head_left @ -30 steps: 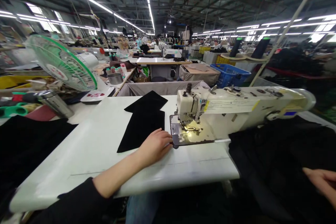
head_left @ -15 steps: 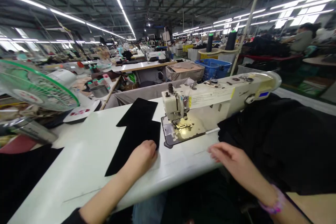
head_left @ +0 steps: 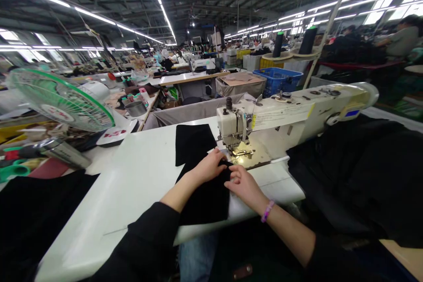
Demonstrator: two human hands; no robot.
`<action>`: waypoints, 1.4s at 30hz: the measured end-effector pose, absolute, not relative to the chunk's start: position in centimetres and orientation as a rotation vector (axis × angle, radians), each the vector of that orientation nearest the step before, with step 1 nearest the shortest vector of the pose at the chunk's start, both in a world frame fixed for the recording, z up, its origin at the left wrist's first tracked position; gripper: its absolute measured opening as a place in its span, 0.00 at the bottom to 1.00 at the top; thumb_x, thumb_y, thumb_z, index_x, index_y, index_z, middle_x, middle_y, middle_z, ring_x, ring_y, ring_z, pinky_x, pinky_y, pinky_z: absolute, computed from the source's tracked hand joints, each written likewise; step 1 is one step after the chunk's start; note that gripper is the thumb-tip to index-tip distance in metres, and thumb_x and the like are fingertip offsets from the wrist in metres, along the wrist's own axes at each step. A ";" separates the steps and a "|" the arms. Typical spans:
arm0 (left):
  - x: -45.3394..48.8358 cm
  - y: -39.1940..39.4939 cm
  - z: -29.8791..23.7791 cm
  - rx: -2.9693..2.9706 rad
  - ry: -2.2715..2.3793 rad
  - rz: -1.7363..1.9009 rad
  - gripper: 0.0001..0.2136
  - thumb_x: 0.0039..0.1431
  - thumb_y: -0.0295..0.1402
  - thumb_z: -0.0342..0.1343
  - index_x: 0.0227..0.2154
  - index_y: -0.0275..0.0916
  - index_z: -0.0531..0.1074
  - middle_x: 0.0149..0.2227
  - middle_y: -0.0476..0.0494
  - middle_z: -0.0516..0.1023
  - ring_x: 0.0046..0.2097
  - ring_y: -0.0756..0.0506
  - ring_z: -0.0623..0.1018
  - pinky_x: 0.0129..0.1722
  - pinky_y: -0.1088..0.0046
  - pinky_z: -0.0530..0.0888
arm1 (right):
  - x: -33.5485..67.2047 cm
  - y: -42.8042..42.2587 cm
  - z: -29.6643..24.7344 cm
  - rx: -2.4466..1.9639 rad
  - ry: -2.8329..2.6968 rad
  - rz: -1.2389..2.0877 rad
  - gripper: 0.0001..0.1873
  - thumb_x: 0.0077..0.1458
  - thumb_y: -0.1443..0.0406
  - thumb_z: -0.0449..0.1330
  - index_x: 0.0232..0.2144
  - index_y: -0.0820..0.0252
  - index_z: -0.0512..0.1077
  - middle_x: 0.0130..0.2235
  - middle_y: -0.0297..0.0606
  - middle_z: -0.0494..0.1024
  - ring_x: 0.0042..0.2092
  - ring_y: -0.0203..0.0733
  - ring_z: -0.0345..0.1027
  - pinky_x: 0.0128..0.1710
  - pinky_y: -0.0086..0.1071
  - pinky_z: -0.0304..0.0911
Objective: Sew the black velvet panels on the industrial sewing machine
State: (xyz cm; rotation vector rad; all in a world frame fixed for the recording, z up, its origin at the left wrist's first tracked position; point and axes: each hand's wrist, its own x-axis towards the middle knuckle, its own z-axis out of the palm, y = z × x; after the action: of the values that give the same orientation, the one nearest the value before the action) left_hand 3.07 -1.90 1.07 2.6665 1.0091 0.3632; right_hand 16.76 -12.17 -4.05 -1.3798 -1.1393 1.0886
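The bare right hand [head_left: 246, 187] is now joining the bare left hand [head_left: 209, 167] at the flat black fabric piece [head_left: 208, 202], which is lying just before the cream-white metal sewing machine [head_left: 300, 100], so both are touching it with bending fingers, whether pinching I cannot tell.

Far left on my feed I log a green-rimmed fan [head_left: 62, 99], tilted on a white base, with a steel flask [head_left: 62, 152] lying aslant below it. Right of the fan I note a metal pot [head_left: 135, 108]. Farther back, I see a blue basket [head_left: 279, 79] near two dark thread cones [head_left: 308, 40]. Strip lights [head_left: 160, 2] overhead; a person in grey [head_left: 401, 39], far right.
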 end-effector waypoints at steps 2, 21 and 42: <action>3.2 -1.9 0.8 2.653 0.973 0.358 0.04 0.52 0.24 0.58 0.31 0.37 0.74 0.34 0.42 0.75 0.37 0.42 0.77 0.39 0.66 0.75 | 16.7 -12.2 -4.0 -1.383 -1.132 1.049 0.27 0.42 0.69 0.65 0.46 0.60 0.64 0.30 0.27 0.71 0.28 0.34 0.66 0.35 0.33 0.66; -3.6 -6.1 5.0 1.762 0.703 1.203 0.06 0.53 0.26 0.57 0.22 0.38 0.69 0.42 0.41 0.76 0.47 0.43 0.75 0.51 0.63 0.70 | 15.5 -15.0 -1.5 -1.227 -1.712 0.006 0.07 0.60 0.72 0.55 0.36 0.58 0.71 0.36 0.39 0.77 0.37 0.42 0.71 0.38 0.35 0.65; -7.9 -7.2 3.0 1.453 0.650 1.394 0.08 0.53 0.33 0.66 0.27 0.39 0.71 0.44 0.42 0.79 0.52 0.38 0.78 0.54 0.57 0.73 | 15.3 -16.4 0.7 -1.050 -1.853 -0.482 0.09 0.58 0.75 0.61 0.40 0.59 0.72 0.34 0.38 0.78 0.35 0.41 0.71 0.36 0.35 0.64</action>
State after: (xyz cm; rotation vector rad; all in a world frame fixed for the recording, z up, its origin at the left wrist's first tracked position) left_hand -7.89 -7.24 3.03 1.4534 0.6499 1.3942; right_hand 15.33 -16.39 0.66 -1.0499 -1.8532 -0.4818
